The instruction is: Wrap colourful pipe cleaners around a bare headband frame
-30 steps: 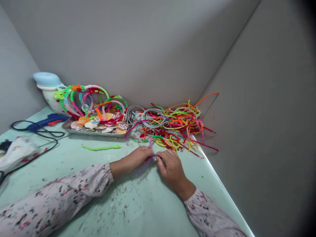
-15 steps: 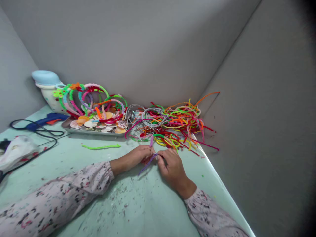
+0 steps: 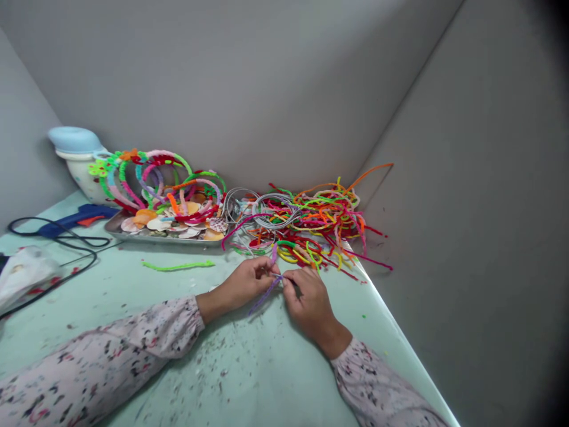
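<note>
Between my two hands is a purple pipe cleaner, one end hanging down toward me and a lighter purple end standing up past my left fingers. A thin pale length, like wire, shows where the fingertips meet. My left hand pinches at this spot, its fingers curled. Close against it, my right hand grips the pipe cleaner between thumb and forefinger. Part of it is hidden by the fingers. Behind the hands lies a tangled heap of coloured pipe cleaners with coils of grey wire.
A metal tray holds shells and several fuzzy coloured hoops. To its left are a blue glue gun with a black cord and a white jar with a blue lid. A green pipe cleaner lies on the table.
My left fingers have loosened and lifted slightly at the pipe cleaner. My right hand stays almost in place. The view has shifted slightly, so things at the left sit further left.
</note>
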Action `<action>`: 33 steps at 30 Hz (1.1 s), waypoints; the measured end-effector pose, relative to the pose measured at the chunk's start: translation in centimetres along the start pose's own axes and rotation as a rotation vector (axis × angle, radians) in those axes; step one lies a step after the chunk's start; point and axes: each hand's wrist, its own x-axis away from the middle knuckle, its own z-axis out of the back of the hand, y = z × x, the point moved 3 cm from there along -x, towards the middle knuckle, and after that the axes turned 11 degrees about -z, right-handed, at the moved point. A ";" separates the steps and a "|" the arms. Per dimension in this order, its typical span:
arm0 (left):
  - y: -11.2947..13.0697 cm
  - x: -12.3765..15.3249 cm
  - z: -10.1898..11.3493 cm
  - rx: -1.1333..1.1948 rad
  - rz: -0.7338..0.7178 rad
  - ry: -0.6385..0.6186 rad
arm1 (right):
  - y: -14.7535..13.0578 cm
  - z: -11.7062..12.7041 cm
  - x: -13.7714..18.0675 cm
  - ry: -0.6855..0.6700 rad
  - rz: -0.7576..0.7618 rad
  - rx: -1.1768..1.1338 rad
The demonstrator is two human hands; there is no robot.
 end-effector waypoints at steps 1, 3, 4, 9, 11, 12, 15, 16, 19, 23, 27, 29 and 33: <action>0.0 0.0 0.0 -0.012 -0.009 0.005 | 0.0 0.0 0.0 0.000 -0.001 -0.001; 0.2 0.0 0.1 -0.065 -0.043 0.018 | 0.0 0.0 0.0 -0.004 -0.005 0.000; 0.4 0.0 0.2 -0.109 -0.070 0.025 | 0.0 0.0 0.0 -0.006 -0.007 0.002; 1.6 0.1 0.5 -0.375 -0.219 0.023 | 0.1 -0.1 -0.1 -0.016 -0.008 -0.001; 1.8 0.0 0.6 -0.423 -0.245 0.014 | 0.2 -0.1 0.0 -0.024 -0.010 -0.002; 1.9 0.0 0.6 -0.436 -0.252 0.010 | 0.2 -0.2 0.0 -0.030 -0.013 -0.004; 1.9 0.0 0.7 -0.460 -0.258 0.001 | 0.3 -0.3 0.0 -0.054 -0.024 -0.012; 1.9 0.0 0.7 -0.464 -0.258 0.001 | 0.3 -0.3 0.0 -0.060 -0.025 -0.014; 1.8 0.1 0.7 -0.471 -0.260 0.002 | 0.3 -0.3 0.0 -0.072 -0.028 -0.017; 1.6 0.1 0.8 -0.466 -0.258 0.005 | 0.3 -0.4 0.0 -0.083 -0.032 -0.010; 1.7 0.0 0.8 -0.461 -0.254 0.012 | 0.3 -0.4 0.0 -0.091 -0.028 0.001; 1.7 0.0 0.8 -0.458 -0.248 0.016 | 0.3 -0.4 0.0 -0.095 -0.029 0.007; 1.6 0.2 0.8 -0.404 -0.236 -0.007 | 0.2 -0.4 0.0 -0.102 -0.031 0.020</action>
